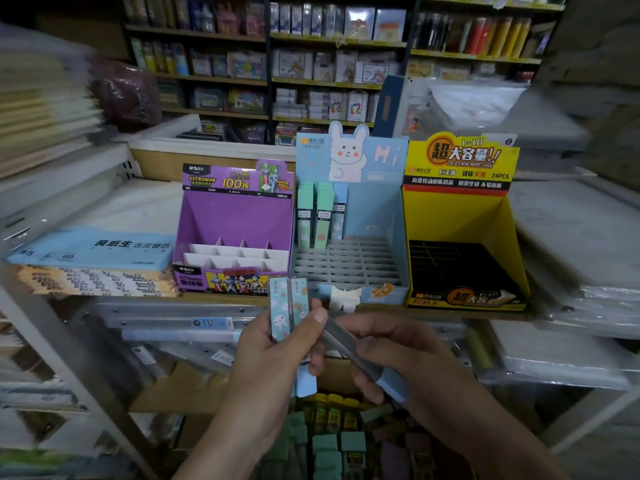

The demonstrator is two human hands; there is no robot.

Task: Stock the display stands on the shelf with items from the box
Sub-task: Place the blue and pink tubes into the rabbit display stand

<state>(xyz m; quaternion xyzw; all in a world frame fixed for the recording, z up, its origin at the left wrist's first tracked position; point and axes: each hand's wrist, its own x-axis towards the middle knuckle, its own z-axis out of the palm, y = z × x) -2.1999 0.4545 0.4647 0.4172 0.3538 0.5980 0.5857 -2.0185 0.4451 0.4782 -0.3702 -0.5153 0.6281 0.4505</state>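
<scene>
Both hands are held close together just below the shelf edge, with the fingertips almost meeting. Two pale-blue, bunny-printed lead cases (289,306) are gripped upright in the left hand (273,362), their tops level with the front lip of the stands. A third case (337,339), clear-bodied with a blue cap, is pinched in the right hand (398,355). It lies slanted, with one end by the left thumb and the capped end down to the right. The box (173,393) of mixed cases is seen below, between the forearms.

On the shelf, at far left, a blue paper pack (93,247) printed with Chinese characters is laid flat. Next, the purple stand (235,220) is marked "M&G", "ULTRAMAN HEROES", "100" and "SUPER POWER", and its white dividers are unfilled. The blue bunny stand (374,209), lettered "Hi", lies directly up and ahead of the hands. Three matching cases (322,216) are stood in its back-left slots and the rest of the grid is left open. The yellow stand (460,220) is printed "1=10", "2B/0.5MM MPR-2086" and "24PCS".

The left hand's pair is judged nearer the blue stand's slots and already upright. The slanted case would first have to be turned vertical.
</scene>
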